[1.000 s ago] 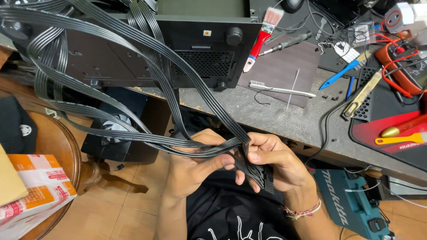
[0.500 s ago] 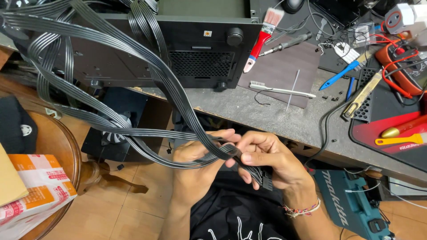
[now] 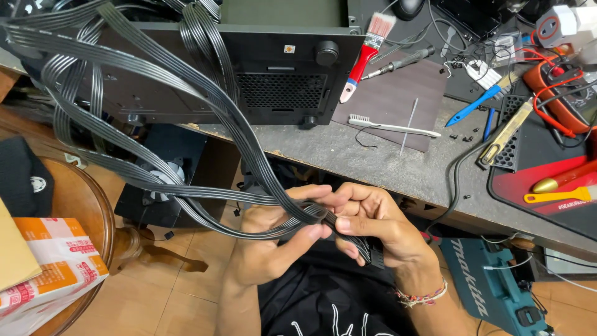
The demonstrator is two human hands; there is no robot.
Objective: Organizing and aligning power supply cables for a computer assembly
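Note:
Both my hands meet below the desk edge around a bundle of flat black ribbon cables [image 3: 205, 106]. My left hand [image 3: 273, 249] cups the cables from underneath, with the thumb pressed along them. My right hand [image 3: 376, 227] pinches the same bundle near its end, where a black plug connector [image 3: 372, 252] pokes out under the fingers. The cables loop up and to the left in wide arcs toward a black computer case [image 3: 273, 74] lying on the desk. A beaded bracelet sits on my right wrist.
The grey desk [image 3: 385, 168] carries a red-handled paintbrush [image 3: 364, 53], a white toothbrush [image 3: 392, 126], a screwdriver [image 3: 398, 62], a blue pen, a red tray and red wiring at right. A round wooden table [image 3: 87, 205] with an orange-white package stands at left. A teal tool case [image 3: 491, 286] lies on the floor.
My hands have shifted slightly left and up along the cable bundle. The left thumb now lies over the cables, and the loops have swung a little.

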